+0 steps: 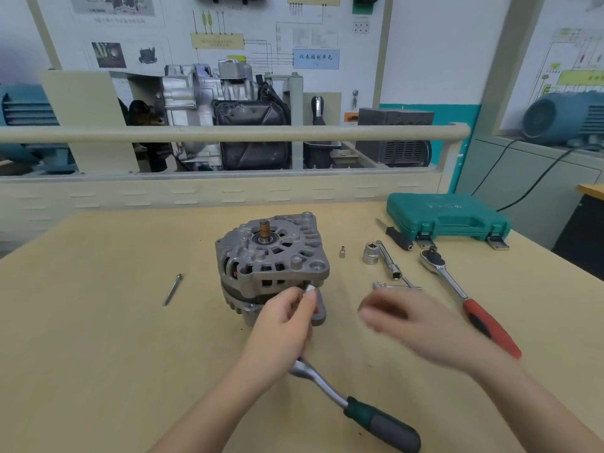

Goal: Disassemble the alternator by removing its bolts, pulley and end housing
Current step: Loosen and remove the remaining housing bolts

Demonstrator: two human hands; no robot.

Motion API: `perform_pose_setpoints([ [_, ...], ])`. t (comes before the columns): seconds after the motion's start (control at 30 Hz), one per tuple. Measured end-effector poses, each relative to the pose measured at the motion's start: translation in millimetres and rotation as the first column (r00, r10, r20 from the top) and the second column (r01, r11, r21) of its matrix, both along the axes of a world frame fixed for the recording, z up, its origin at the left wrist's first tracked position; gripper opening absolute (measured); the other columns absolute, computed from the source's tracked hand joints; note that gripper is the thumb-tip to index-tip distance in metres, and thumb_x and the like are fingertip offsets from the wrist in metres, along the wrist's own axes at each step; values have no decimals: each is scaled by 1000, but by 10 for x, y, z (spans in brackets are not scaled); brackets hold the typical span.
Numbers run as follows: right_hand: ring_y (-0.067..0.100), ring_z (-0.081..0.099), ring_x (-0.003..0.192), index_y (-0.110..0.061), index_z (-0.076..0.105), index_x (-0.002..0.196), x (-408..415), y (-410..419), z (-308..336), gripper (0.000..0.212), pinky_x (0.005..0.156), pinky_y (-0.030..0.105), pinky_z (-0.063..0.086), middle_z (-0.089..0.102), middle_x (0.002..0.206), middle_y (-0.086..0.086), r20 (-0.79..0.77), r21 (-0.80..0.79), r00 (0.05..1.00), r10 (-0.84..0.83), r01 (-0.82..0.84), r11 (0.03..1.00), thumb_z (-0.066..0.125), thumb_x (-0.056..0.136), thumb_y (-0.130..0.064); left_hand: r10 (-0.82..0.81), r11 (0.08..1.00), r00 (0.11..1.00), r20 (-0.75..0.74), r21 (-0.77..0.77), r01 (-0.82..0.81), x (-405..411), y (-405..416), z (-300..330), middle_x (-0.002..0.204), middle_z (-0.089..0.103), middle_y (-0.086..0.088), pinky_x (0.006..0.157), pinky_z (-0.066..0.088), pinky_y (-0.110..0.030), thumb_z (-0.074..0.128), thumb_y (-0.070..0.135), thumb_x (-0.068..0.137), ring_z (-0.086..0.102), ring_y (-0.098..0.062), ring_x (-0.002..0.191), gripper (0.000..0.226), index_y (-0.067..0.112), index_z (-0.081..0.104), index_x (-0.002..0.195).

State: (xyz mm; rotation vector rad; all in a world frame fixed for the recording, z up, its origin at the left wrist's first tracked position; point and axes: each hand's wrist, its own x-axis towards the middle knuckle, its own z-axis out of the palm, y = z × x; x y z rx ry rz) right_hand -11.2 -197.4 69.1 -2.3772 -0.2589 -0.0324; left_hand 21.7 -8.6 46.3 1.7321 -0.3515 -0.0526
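Two hands: both near side of alternator [273, 263], which sits mid-tabletop [98, 354].
Left hand [284, 325]: fingers pinched on a small socket [310, 289] at alternator's near lower edge; a green-handled ratchet [359, 410] runs from under the palm toward the viewer.
Right hand [402, 322]: blurred, right of alternator, fingers look loose, holding nothing I can make out.
Key relation: alternator lies just ahead of left hand, shaft axis upright; left hand nearer.
Alternator: grey cast housing, slotted vents, copper-coloured shaft end up.
Loose bolt [172, 290]: well left of alternator.
Red ratchet [467, 299], sockets, case [447, 220]: right of alternator.
Judgement: another through-bolt likely next.
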Motion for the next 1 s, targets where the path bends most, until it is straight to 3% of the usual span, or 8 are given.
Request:
perform_pose_setpoints([
  [0.1,-5,52,77,-45,47,81,-278,369,-125,19,69,10,42,57,78,-18,-110,-100,984,144,-155,983,56,72,-60,33,999,999,-19,0,-33,-33,-77,-18,40,34,11,38,29,-18,42,24,96,31,-5,36,30,6,45,72],
  [0.17,2,46,69,-38,37,78,-307,493,-313,21,66,19,39,47,70,-18,-13,-245,991,132,-131,960,56,82,-46,31,999,998,-60,-16,-32,-47,-149,-37,40,36,8,38,31,-18,42,24,96,32,-7,34,31,8,44,69],
  [0.33,1,44,66,-45,28,87,-288,446,-537,29,62,16,35,45,75,-19,156,-86,987,27,-14,996,50,91,-27,-25,997,987,-158,-71,14,-56,-193,11,50,53,5,55,49,-31,41,21,97,51,-13,46,23,8,53,82],
  [0.53,-5,47,71,-41,47,99,-256,321,-497,23,61,8,34,44,76,-18,380,-3,925,-20,23,1000,49,85,-23,-180,957,930,321,275,90,-130,188,280,78,67,7,71,49,-21,51,36,91,61,-1,75,21,26,65,79],
  [0.63,-2,45,62,-31,53,78,-168,233,-373,24,56,9,32,44,62,-11,409,100,902,-140,108,989,56,87,-9,93,994,928,360,25,-109,57,531,457,69,69,7,60,48,-11,51,48,86,63,0,65,34,24,68,71],
  [0.7,2,44,58,-24,54,73,-75,192,-280,24,53,12,31,45,57,-9,352,167,913,-204,154,974,58,86,-4,327,945,873,362,-109,-309,340,747,508,68,67,4,60,48,-10,44,36,92,62,-2,66,30,25,64,72],
  [0.83,4,38,53,-22,55,75,214,220,-107,9,58,26,33,44,56,-12,172,340,950,-261,191,921,54,83,-26,455,880,882,120,-212,-425,1018,994,382,90,63,-1,84,46,-30,37,22,98,57,-16,93,28,17,59,83],
  [1.0,3,38,45,-18,52,73,569,451,-21,28,49,22,35,45,47,-13,-56,589,948,-313,284,757,65,70,-42,112,957,963,-245,-236,-171,1411,784,138,109,62,-8,88,44,-33,31,38,97,58,-22,102,42,8,56,113],
])
